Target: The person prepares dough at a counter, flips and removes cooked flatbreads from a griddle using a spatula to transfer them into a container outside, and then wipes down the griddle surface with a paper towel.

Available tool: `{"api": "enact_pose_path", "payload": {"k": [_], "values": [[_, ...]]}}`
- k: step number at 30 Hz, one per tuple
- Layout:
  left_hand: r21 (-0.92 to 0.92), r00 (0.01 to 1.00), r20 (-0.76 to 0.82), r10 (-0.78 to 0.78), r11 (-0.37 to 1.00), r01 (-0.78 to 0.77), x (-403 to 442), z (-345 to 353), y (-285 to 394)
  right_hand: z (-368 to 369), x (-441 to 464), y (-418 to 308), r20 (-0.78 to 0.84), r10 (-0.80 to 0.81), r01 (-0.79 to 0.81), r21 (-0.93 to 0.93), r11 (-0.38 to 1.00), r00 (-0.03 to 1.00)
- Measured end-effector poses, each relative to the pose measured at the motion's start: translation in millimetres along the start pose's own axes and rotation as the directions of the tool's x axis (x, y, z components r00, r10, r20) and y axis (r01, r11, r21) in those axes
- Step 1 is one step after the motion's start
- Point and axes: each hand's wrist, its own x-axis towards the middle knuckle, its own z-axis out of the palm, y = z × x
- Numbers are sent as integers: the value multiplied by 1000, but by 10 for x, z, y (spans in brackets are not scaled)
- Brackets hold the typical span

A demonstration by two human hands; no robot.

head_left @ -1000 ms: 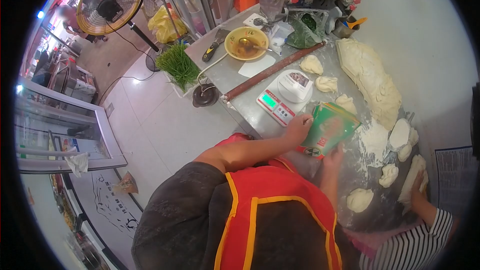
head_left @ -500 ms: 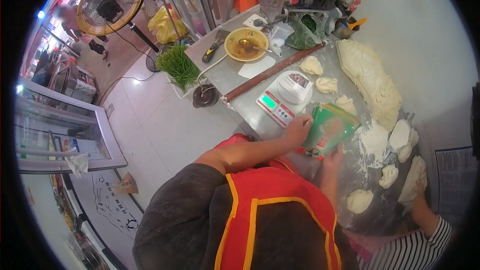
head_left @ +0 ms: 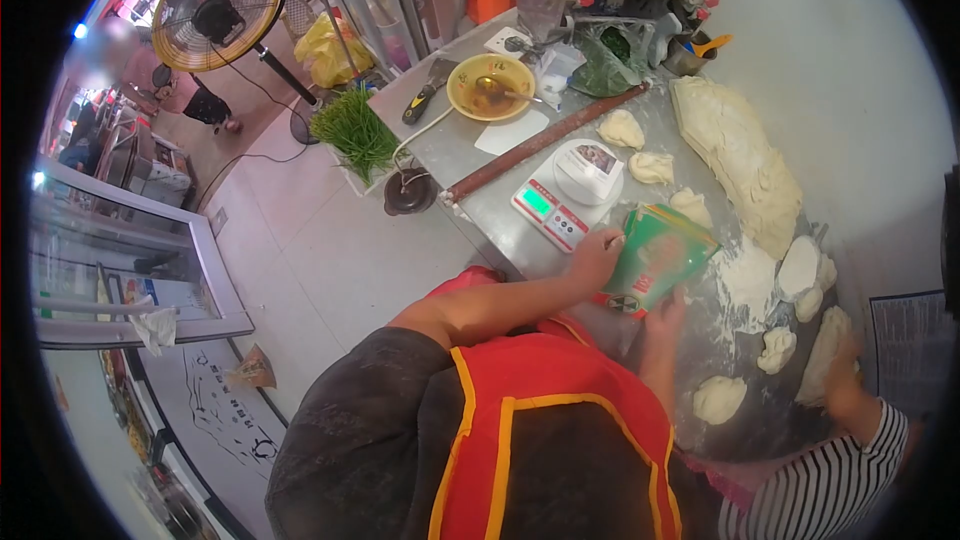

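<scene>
Your left hand (head_left: 597, 254) and right hand (head_left: 665, 316) hold the green packet (head_left: 656, 256); keep it steady, clear of the digital scale (head_left: 572, 192)

Half a second ago, the co-worker's hand (head_left: 848, 382) on your right lay lower along the long piece of dough (head_left: 822, 355); now it has come further up its outer side, the fingers blurred. The striped sleeve (head_left: 835, 475) has risen with it, and the pink cloth (head_left: 735, 492) beside that sleeve now shows a different fold. Off to your left, past the counter, the passer-by (head_left: 165, 90) has come closer across the two earlier views: the figure looks larger, and the dark-clad legs and a foot now appear lower down.
</scene>
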Motion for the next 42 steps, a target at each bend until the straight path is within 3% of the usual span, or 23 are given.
{"api": "enact_pose_path", "payload": {"k": [28,37,40,42], "values": [[-57,999,32,-39,998,41,-14,-20,20,179,-87,-30,58,-10,10,-13,1000,998],[-57,999,-6,-48,997,47,-4,-3,-3,682,-171,-139,178,-8,38,-164,986,984],[-39,999,18,-39,998,40,18,-5,-18,730,-182,-161,122,-17,47,-244,969,992],[-48,999,14,-30,998,30,13,-7,-7,795,-271,-165,247,-115,202,-365,909,962]]}}
